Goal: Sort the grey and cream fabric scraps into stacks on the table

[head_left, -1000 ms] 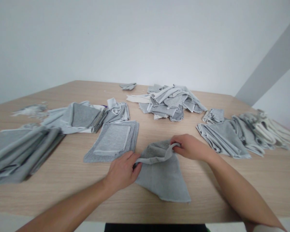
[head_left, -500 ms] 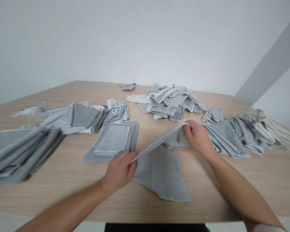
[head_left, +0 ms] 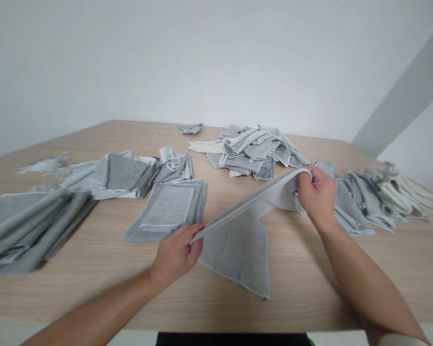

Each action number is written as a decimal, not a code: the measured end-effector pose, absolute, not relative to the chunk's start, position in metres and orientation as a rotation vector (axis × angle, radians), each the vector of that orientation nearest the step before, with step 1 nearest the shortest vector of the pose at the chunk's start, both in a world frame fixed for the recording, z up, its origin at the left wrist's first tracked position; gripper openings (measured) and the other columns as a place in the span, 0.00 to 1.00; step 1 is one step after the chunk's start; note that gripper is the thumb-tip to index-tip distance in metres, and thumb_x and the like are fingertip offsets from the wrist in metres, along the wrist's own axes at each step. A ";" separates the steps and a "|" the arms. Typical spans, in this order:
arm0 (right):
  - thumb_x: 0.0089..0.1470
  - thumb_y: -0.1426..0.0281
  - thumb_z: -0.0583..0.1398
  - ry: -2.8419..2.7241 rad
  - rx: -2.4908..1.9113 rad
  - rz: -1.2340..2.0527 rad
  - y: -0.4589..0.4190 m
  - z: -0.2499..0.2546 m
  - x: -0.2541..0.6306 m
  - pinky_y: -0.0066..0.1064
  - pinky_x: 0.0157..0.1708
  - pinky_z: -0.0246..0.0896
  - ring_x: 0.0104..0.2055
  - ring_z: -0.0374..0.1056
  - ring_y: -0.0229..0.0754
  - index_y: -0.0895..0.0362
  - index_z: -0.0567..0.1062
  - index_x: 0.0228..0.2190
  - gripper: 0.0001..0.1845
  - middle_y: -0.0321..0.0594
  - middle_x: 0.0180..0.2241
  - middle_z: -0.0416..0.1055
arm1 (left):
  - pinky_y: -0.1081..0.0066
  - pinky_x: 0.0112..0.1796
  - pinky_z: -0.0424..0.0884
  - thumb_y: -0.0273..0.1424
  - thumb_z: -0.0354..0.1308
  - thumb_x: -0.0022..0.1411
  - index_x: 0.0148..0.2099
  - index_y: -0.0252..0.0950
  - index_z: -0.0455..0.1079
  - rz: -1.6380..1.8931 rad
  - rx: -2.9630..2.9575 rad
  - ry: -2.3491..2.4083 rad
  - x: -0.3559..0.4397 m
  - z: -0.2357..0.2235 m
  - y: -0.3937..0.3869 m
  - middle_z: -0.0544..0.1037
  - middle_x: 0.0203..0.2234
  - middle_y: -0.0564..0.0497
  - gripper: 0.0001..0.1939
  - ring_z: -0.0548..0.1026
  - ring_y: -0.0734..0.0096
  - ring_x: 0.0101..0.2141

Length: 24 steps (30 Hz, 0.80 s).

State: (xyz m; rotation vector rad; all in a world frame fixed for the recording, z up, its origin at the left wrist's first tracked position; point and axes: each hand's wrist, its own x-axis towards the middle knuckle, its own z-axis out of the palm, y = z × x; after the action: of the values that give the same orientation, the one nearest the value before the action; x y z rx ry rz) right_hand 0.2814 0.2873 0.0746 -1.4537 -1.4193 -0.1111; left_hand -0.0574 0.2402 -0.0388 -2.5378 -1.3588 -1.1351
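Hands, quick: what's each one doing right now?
Left hand: closed, pinching one end of the grey cloth.
Right hand: closed, gripping the cloth's raised far end.

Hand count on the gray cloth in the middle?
2. The left hand grips the cloth at its near left end, beside the flat stack; the right hand holds the raised right end. No other hands are in view.

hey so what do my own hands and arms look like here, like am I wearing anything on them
Your left hand and right hand are bare, with no gloves, rings or watch visible. A pale sleeve edge shows on the right; any left sleeve is out of view.
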 end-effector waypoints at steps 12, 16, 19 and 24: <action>0.53 0.65 0.55 -1.237 -1.445 -0.118 0.285 0.087 0.298 0.29 0.24 0.54 0.22 0.61 0.39 0.57 0.75 0.27 0.11 0.33 0.18 0.65 | 0.71 0.34 0.70 0.27 0.49 0.64 0.47 0.35 0.69 -1.265 -2.543 -1.336 -0.058 -0.037 0.242 0.76 0.32 0.49 0.11 0.75 0.68 0.33; 0.49 0.65 0.58 -1.544 -1.441 0.085 0.283 0.088 0.291 0.28 0.26 0.52 0.22 0.59 0.37 0.57 0.70 0.21 0.09 0.31 0.18 0.63 | 0.70 0.32 0.67 0.27 0.51 0.63 0.40 0.35 0.68 -1.448 -2.459 -1.383 -0.059 -0.033 0.244 0.72 0.28 0.50 0.06 0.72 0.69 0.30; 0.48 0.68 0.58 -1.821 -1.320 0.279 0.282 0.086 0.284 0.28 0.28 0.53 0.25 0.60 0.36 0.56 0.64 0.17 0.12 0.32 0.20 0.63 | 0.71 0.31 0.66 0.27 0.53 0.62 0.34 0.35 0.67 -1.564 -2.509 -1.353 -0.059 -0.030 0.246 0.70 0.26 0.51 0.03 0.70 0.69 0.29; 0.48 0.71 0.58 -2.044 -1.075 0.751 0.277 0.080 0.275 0.28 0.30 0.56 0.28 0.62 0.36 0.57 0.64 0.18 0.11 0.37 0.28 0.69 | 0.70 0.36 0.69 0.26 0.54 0.61 0.32 0.36 0.68 -1.792 -2.639 -1.291 -0.059 -0.028 0.248 0.74 0.31 0.49 0.04 0.74 0.69 0.33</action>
State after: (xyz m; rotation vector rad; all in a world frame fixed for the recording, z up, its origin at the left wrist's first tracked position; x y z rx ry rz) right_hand 0.2752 0.2771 0.0803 -1.0746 -2.0440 0.7505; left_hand -0.0588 0.2477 -0.0278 -2.6392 -1.2907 -1.7918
